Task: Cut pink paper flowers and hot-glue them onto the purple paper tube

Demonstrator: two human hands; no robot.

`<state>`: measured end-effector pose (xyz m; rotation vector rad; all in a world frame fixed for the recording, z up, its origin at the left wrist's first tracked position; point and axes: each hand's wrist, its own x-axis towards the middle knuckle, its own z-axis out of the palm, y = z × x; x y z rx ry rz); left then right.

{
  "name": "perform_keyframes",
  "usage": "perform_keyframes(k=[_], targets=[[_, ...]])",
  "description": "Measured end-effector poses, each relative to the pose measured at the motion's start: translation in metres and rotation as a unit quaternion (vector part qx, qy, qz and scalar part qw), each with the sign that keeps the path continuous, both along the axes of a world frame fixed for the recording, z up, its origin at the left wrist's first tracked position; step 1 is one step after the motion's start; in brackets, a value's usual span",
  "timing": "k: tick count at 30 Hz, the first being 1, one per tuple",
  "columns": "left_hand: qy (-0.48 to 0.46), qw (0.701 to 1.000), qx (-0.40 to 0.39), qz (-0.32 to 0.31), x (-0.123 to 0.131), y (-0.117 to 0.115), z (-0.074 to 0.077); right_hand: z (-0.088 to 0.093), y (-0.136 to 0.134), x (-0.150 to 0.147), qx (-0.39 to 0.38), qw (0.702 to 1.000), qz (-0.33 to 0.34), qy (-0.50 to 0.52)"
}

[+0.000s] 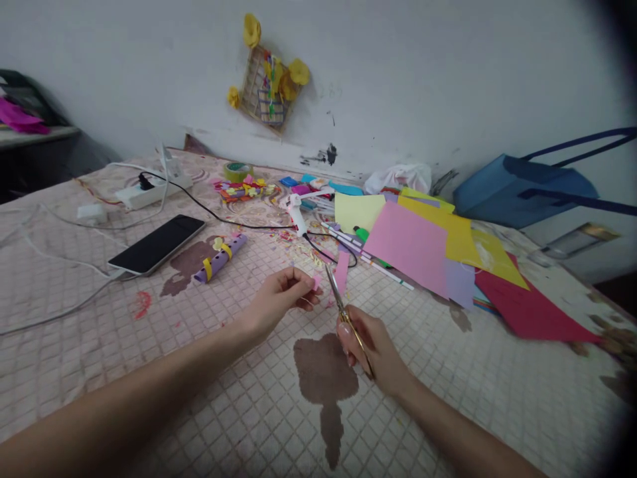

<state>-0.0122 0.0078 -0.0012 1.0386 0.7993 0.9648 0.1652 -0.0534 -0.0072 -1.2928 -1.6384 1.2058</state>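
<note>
Between the thumb and fingers of my left hand (286, 292) is a small piece of pink paper (316, 283). My right hand (371, 345) grips gold-handled scissors (343, 309), their blades pointing away from me and just right of the pink piece. Beyond the blades lies a pink paper strip (341, 271) on the table, among tiny paper scraps (301, 249). Left of my hands rests a rolled purple paper tube (231, 253) with dark dots, yellow bands and a small pale flower. Whether the scissor blades are fully closed is hard to make out.
A white glue gun (297, 216) with a black cord lies behind my hands. Coloured paper sheets (408, 245) overlap at the right, near a blue bag (522, 186). A phone (158, 244) and power strip (154, 190) with cables occupy the left. Tape (237, 172) sits near the wall.
</note>
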Motion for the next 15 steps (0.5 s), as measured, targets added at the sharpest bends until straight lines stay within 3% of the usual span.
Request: perform_keyframes(k=[8,15], targets=[[-0.023,0.999,0.011,0.047,0.012,0.003,0.012,0.0,0.002,-0.001,-0.028,0.999,-0.01,0.044],[-0.049,0.997,-0.025,0.057,0.016,0.0,0.009,-0.003,0.002,0.001,-0.037,0.999,-0.01,0.033]])
